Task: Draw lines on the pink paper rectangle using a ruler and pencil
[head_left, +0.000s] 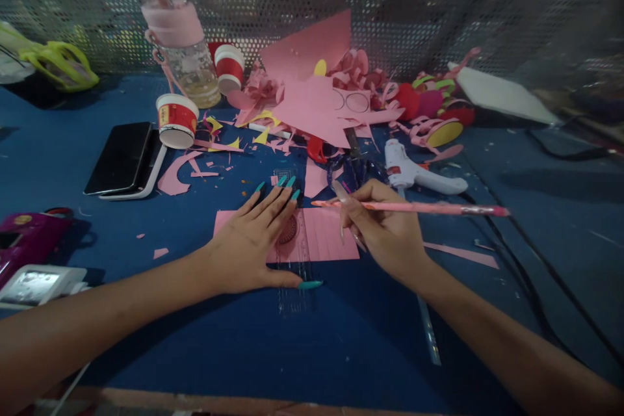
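Observation:
My left hand [256,237] lies flat with its fingers spread, pressing a clear plastic ruler [303,250] onto a pink paper strip [341,240]. The ruler stands crosswise over the strip and sticks out past both its long edges. Faint parallel lines run across the strip to the right of the ruler. In my right hand [385,227] is a pink pencil [424,207], pinched between thumb and fingers. Its tip points left, just above the strip's upper edge near the ruler; whether it touches the paper I cannot tell.
Behind the strip lie scissors [348,169], a white glue gun [414,172] and a heap of pink paper [312,104]. A phone [119,157], paper cups [177,120] and a bottle [182,45] stand at left. A clear glue stick [429,331] and black cables [531,247] lie at right.

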The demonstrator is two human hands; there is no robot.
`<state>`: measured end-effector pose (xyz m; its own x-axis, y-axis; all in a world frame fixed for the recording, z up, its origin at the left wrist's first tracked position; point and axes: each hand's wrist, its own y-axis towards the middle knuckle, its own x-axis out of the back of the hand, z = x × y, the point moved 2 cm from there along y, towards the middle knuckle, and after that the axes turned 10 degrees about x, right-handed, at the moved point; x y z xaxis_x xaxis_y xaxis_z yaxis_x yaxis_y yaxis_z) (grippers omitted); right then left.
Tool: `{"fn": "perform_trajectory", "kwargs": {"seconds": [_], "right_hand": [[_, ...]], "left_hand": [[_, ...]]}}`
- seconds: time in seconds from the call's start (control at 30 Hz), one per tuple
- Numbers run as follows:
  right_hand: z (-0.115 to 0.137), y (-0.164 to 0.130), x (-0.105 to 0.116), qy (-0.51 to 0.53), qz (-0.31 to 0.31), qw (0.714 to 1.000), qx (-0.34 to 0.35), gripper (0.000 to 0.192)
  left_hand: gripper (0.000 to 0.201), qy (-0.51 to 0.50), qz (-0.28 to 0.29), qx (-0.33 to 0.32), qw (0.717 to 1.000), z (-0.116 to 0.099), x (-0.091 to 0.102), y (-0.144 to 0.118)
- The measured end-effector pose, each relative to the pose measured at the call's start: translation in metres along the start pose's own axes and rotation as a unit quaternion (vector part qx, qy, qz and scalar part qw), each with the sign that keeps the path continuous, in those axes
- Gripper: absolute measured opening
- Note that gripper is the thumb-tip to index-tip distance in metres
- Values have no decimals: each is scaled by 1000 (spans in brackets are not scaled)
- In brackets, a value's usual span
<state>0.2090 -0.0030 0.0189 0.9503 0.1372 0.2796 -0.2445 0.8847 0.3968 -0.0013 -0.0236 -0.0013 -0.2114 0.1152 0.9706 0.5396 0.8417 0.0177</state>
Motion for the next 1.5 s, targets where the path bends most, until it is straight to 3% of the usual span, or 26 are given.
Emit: {"fn": "perform_trajectory", "kwargs": {"seconds": [0.5,0.7,1.27,1.5], "right_hand": [[7,-2,-6,-151,96,980,83,30],[11,-5,-6,-190,106,973,82,32],[19,-5,-2,-170,176,953,180,30],[26,-6,0,-141,212,956,146,37]], "left_hand": [[110,6,-17,-27,999,2,-1,-1],[111,5,-8,-21,1000,-1,2,0],[110,14,2,-8,1000,-1,3,-1],[110,12,1,-9,1000,1,1,-2]]}}
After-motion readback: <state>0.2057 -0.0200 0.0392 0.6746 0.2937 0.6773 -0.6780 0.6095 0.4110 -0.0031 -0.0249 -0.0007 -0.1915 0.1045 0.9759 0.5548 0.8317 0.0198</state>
